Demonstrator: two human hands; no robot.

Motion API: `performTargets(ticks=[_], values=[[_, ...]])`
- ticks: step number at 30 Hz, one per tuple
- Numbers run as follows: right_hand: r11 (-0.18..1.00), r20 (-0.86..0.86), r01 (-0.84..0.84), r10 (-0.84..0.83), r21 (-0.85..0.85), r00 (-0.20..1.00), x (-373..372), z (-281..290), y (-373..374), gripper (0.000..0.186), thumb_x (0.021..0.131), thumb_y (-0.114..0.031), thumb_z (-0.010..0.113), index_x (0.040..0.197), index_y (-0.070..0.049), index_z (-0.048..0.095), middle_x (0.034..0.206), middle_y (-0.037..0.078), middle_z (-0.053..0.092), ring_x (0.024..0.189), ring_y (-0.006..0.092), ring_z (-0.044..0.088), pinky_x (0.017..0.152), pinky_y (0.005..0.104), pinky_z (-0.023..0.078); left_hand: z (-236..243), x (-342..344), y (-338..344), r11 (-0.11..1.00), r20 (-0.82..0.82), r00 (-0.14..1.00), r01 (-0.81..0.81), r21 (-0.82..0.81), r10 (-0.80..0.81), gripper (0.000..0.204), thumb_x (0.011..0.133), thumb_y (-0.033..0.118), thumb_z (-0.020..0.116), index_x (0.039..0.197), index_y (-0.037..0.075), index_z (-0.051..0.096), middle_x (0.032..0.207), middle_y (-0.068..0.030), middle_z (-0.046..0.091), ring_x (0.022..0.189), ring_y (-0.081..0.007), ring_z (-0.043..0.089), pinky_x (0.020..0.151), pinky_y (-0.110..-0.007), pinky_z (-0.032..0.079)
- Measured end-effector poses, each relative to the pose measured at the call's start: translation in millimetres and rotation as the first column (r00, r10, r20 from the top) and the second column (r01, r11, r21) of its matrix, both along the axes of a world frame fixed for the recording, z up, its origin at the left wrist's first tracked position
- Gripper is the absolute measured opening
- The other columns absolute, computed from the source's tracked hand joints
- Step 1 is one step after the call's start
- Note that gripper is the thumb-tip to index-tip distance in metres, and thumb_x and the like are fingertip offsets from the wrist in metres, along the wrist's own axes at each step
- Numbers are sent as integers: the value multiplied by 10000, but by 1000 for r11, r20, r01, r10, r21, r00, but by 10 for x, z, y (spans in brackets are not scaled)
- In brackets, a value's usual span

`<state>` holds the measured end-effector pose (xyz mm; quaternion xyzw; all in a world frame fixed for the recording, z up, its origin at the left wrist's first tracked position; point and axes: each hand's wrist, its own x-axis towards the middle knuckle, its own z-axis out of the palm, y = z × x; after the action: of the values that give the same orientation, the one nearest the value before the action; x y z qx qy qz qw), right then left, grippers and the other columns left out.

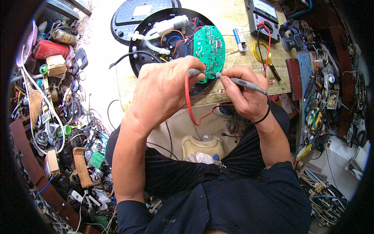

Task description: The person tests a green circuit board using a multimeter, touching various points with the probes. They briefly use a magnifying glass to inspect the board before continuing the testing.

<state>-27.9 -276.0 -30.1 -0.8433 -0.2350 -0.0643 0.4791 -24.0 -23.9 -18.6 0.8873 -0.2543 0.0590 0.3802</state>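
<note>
Green board (207, 50) lies over the right side of the round case (141, 64), on the wooden table (233, 59). The person's left hand (163, 84) is closed around a red-wire probe (193, 72); the right hand (246, 97) pinches a black-wire probe (245, 83). Both point to the board's lower part; if they touch, I cannot tell.

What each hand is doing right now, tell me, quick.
Left hand: closed, holding the red-lead probe.
Right hand: closed, holding the black-lead probe.

Green circuit board (209, 50) across round black casing (143, 64); gray probes (245, 83) near lower end.
</note>
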Motion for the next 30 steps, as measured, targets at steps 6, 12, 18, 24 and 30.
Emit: performTargets(ticks=[6, 12, 18, 24, 30], values=[[1000, 16, -1, 2, -25, 1000, 13, -9, -6, 113, 960, -34, 793, 1049, -27, 722, 820, 128, 739, 643, 244, 725, 593, 361, 550, 17, -7, -3, 1000, -3, 1000, 1, -2, -1, 182, 973, 118, 818, 1136, 104, 740, 949, -87, 798, 773, -306, 786, 669, -396, 608], [1000, 5, -3, 3, -10, 1000, 13, -29, -8, 119, 959, -36, 793, 1055, -26, 723, 824, 128, 739, 648, 249, 726, 592, 364, 549, 7, -1, 1, 1000, 11, 1000, 9, -14, -9, 186, 974, 117, 816, 1144, 105, 741, 942, -93, 796, 772, -313, 786, 667, -397, 607], [1000, -23, -2, 2, -17, 1000, 12, -25, -18, 110, 964, -34, 785, 1056, -27, 726, 826, 127, 738, 648, 245, 721, 596, 365, 549, 22, -8, -4, 1000, -8, 1000, 3, -5, -3, 188, 972, 117, 818, 1145, 106, 744, 951, -91, 801, 773, -314, 786, 673, -394, 607], [1000, -43, -30, 30, 6, 999, 31, -19, -26, 106, 958, -28, 787, 1045, -28, 726, 825, 124, 736, 661, 239, 715, 609, 363, 550, 29, -1, -9, 1000, -20, 1000, 5, -15, -5, 195, 969, 119, 821, 1150, 108, 750, 957, -93, 807, 768, -311, 784, 671, -398, 602], [999, -49, -46, 44, -28, 998, 47, 35, -23, 95, 949, -29, 788, 1020, -29, 726, 845, 127, 738, 673, 249, 713, 621, 368, 549, 36, 1, -21, 999, -40, 999, -2, -34, 0, 188, 967, 102, 822, 1142, 108, 753, 939, -105, 805, 761, -321, 782, 666, -400, 595]])
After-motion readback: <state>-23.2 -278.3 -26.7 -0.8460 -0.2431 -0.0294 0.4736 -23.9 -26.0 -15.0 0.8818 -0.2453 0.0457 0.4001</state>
